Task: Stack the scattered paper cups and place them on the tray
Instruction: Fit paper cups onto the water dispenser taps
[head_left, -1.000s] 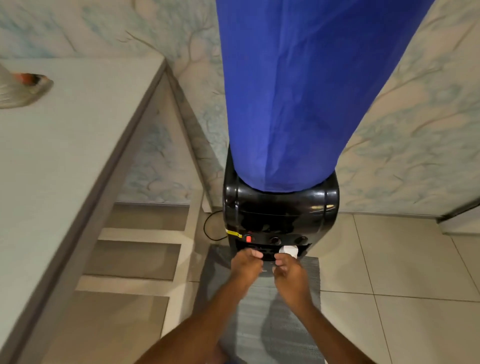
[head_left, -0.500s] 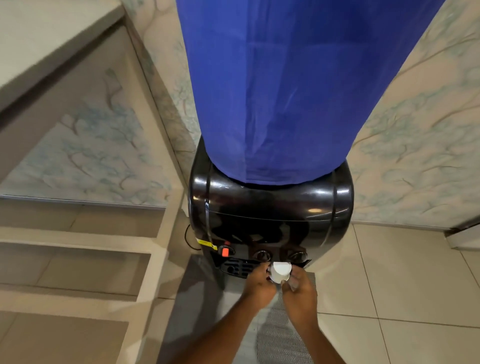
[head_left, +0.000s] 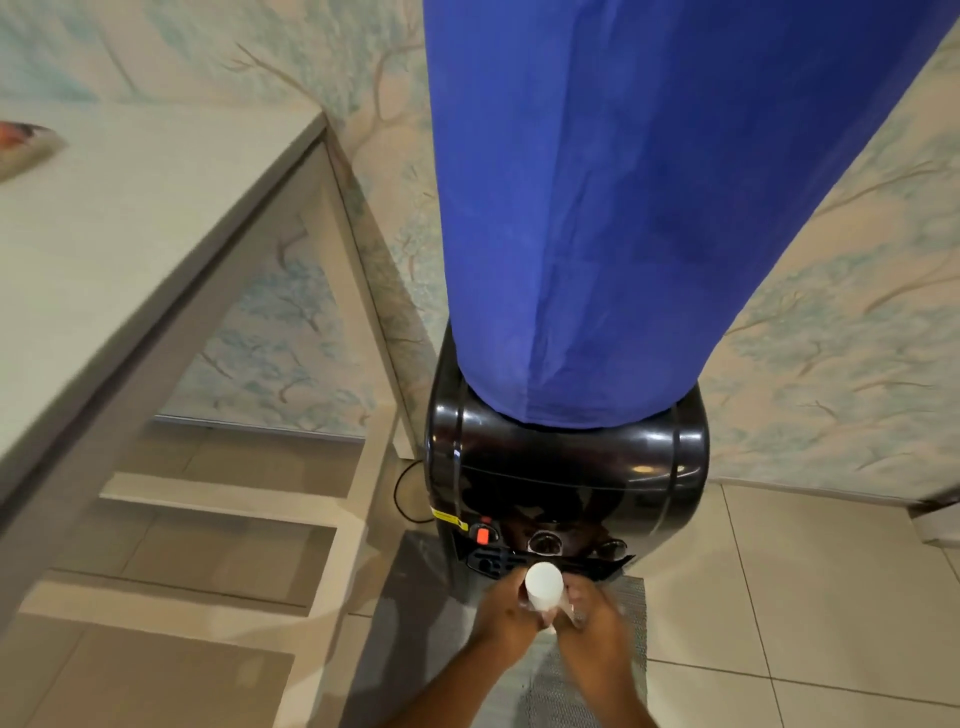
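Note:
A white paper cup is held between both hands, low in front of the black water dispenser. Its flat round end faces the camera, and its body runs down between the fingers. My left hand grips it from the left and my right hand from the right. Whether it is one cup or a nested stack I cannot tell. No tray is in view.
A blue cloth cover hides the bottle on top of the dispenser. A beige table stands at the left, with a shelf frame under it. A grey mat lies on the tiled floor below my hands.
The cup has come away from the dispenser's tap area and is now lifted toward the camera between both hands. The view has swung back left, showing the table top again.

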